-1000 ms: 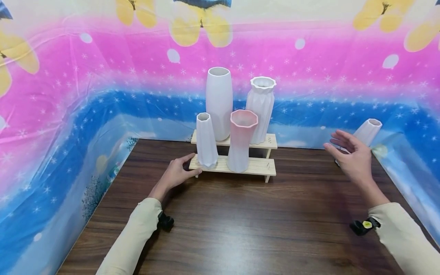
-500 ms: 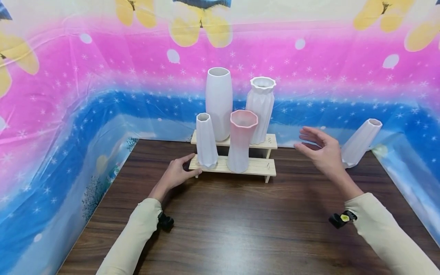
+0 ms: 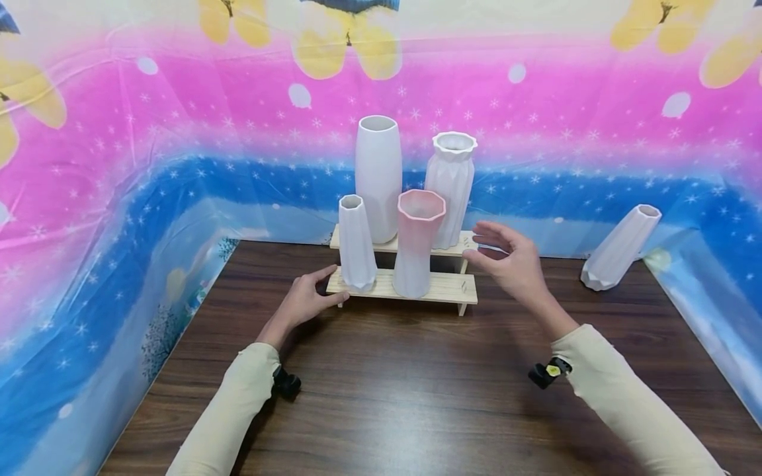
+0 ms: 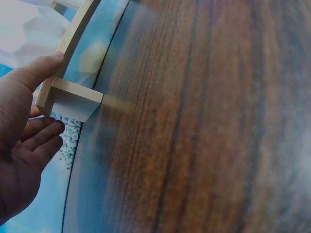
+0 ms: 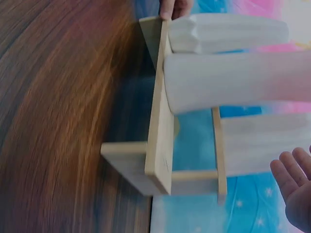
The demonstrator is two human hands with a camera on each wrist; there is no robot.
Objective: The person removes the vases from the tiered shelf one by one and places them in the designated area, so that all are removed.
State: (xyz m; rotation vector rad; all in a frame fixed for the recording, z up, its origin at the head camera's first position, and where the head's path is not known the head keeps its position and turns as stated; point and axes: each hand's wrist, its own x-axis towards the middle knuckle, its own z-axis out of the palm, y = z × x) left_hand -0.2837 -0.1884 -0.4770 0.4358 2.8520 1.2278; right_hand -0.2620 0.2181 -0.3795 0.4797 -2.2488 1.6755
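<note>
A two-step wooden stand (image 3: 443, 288) bears several vases. My left hand (image 3: 306, 299) grips the left end of its lower step, the thumb (image 4: 41, 70) along the front edge. On that step are a slim white vase (image 3: 357, 248) and a pink-to-white vase (image 3: 415, 254). Behind them, on the upper step, stand a tall smooth white vase (image 3: 379, 175) and a white vase with a scalloped rim (image 3: 454, 178). My right hand (image 3: 512, 264) holds nothing; its spread fingers hover by the stand's right end. Whether they touch it I cannot tell.
Another white vase (image 3: 622, 248) is on the table (image 3: 387, 390) at the far right, near the back edge. A printed pink and blue cloth (image 3: 238, 112) hangs behind the table and along its sides.
My right hand has moved left from beside the far-right vase to the stand's right end, uncovering that vase. My left hand and the vases on the stand have stayed in place.
</note>
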